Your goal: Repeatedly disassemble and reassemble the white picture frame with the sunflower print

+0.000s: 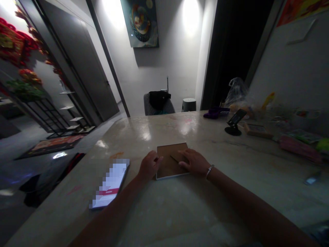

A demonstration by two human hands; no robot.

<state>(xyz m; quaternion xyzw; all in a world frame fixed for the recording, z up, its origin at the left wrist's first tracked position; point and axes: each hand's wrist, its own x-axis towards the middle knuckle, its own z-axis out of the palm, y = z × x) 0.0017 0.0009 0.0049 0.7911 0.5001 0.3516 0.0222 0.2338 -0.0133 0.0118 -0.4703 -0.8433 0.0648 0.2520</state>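
Right grip (194,162), dark stick (174,158) slanting forward-left

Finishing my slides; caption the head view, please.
Left hand at the left edge of a brown panel, right hand over its right side, lit phone nearby.

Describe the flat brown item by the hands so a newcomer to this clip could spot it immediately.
On the big pale table, find the left hand and right hand. Between and partly under them lies a flat brown rectangle, pale along its near edge. Unlike the lit phone to its left, it is brown and shows no glow.
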